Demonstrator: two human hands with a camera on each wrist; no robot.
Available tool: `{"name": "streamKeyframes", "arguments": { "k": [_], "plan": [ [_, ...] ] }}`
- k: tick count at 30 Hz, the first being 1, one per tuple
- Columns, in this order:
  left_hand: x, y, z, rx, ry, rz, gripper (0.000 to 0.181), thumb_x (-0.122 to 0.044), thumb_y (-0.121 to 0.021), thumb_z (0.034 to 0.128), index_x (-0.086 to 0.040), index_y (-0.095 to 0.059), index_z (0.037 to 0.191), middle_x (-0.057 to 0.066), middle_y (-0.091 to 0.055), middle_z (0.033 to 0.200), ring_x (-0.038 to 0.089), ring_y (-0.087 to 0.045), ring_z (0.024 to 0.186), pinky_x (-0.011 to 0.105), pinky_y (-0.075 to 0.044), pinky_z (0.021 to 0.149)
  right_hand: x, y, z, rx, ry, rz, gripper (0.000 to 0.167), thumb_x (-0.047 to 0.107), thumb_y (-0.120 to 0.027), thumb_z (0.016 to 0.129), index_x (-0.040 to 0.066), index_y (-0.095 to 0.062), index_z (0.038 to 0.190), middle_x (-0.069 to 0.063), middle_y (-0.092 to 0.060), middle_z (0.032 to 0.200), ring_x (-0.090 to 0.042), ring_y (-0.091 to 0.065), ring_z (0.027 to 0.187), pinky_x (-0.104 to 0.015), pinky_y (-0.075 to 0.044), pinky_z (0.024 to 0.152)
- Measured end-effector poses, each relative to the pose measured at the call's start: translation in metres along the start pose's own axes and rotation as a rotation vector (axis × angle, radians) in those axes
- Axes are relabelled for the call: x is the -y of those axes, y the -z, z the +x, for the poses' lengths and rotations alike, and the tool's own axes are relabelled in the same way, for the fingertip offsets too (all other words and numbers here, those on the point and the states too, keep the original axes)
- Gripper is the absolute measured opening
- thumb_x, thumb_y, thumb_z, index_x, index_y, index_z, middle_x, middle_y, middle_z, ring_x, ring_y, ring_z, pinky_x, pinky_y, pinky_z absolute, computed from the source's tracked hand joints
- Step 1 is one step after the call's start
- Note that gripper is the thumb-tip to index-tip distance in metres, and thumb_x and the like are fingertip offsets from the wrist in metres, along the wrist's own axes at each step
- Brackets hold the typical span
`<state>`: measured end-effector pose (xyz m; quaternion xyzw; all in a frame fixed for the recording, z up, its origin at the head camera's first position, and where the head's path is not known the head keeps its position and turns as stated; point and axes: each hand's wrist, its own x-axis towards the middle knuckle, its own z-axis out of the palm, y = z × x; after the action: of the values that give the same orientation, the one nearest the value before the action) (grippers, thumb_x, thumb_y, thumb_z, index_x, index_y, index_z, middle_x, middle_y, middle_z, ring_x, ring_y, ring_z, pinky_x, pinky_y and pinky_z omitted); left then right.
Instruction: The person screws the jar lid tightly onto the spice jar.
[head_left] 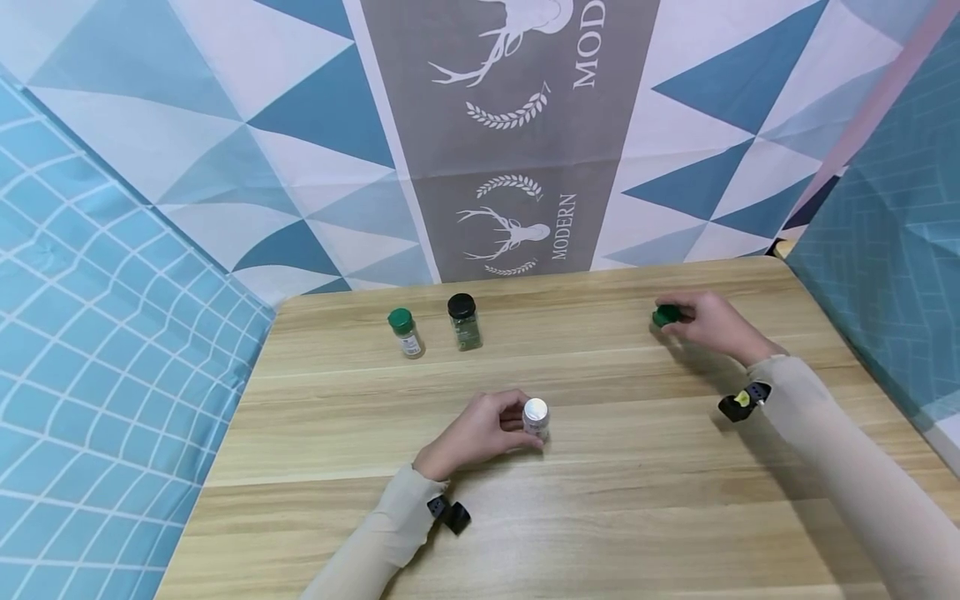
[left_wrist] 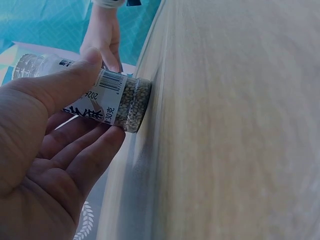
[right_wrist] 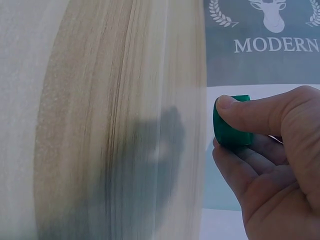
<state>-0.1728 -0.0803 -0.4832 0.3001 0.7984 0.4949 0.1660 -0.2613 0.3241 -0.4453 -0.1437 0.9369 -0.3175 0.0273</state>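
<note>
Near the middle of the table, my left hand (head_left: 480,432) holds a small spice jar (head_left: 536,414) between thumb and fingers. The jar is upright, with a pale, shiny top and no cap on it. Small pale seeds fill its lower part below a white printed label (left_wrist: 97,102) in the left wrist view, where bare threads show at the neck. Far to the right, my right hand (head_left: 708,321) pinches a green cap (right_wrist: 232,122) between thumb and fingers, close to the tabletop. Whether the cap touches the table is hard to tell.
At the back left of the wooden table (head_left: 600,517) stand a green-capped spice jar (head_left: 407,335) and a larger black-capped jar (head_left: 465,325) with green contents. A patterned cloth (head_left: 322,150) hangs behind the table, and blue sheets (head_left: 97,333) hang at its sides.
</note>
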Motion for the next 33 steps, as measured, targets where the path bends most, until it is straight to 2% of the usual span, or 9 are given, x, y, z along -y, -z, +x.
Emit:
{"name": "streamKeyframes", "arguments": {
  "k": [13, 19, 24, 33],
  "plan": [
    [0.000, 0.000, 0.000, -0.005, -0.018, 0.010, 0.030, -0.016, -0.088, 0.0832, -0.014, -0.071, 0.108, -0.004, -0.076, 0.105, 0.002, -0.071, 0.102, 0.020, -0.059, 0.091, 0.003, -0.001, -0.007, -0.026, 0.043, 0.021, 0.047, -0.004, -0.074, 0.091, -0.009, -0.061, 0.135, -0.035, -0.061, 0.133, -0.050, -0.064, 0.118, -0.057, -0.056, 0.095],
    [0.000, 0.000, 0.000, -0.001, -0.009, 0.004, 0.030, -0.017, -0.087, 0.0835, -0.015, -0.071, 0.109, -0.005, -0.076, 0.106, 0.002, -0.071, 0.102, 0.020, -0.059, 0.091, 0.010, 0.001, -0.013, -0.045, 0.043, 0.007, 0.047, 0.002, -0.076, 0.092, -0.007, -0.061, 0.136, -0.034, -0.060, 0.136, -0.049, -0.065, 0.117, -0.057, -0.056, 0.094],
    [-0.001, 0.000, 0.000, 0.000, 0.003, 0.004, 0.029, -0.017, -0.087, 0.0837, -0.015, -0.071, 0.109, -0.005, -0.075, 0.106, 0.002, -0.071, 0.103, 0.020, -0.059, 0.092, 0.013, -0.001, -0.016, -0.073, 0.051, 0.006, 0.048, 0.001, -0.077, 0.091, -0.006, -0.061, 0.136, -0.032, -0.061, 0.136, -0.048, -0.066, 0.116, -0.054, -0.057, 0.092],
    [-0.001, 0.000, -0.001, -0.003, 0.006, 0.012, 0.030, -0.018, -0.088, 0.0833, -0.016, -0.071, 0.109, -0.006, -0.075, 0.106, 0.002, -0.071, 0.103, 0.020, -0.059, 0.092, 0.020, -0.009, -0.022, -0.097, 0.052, 0.032, 0.046, 0.005, -0.077, 0.092, -0.005, -0.062, 0.134, -0.030, -0.066, 0.128, -0.047, -0.067, 0.114, -0.051, -0.058, 0.091]
  ]
}}
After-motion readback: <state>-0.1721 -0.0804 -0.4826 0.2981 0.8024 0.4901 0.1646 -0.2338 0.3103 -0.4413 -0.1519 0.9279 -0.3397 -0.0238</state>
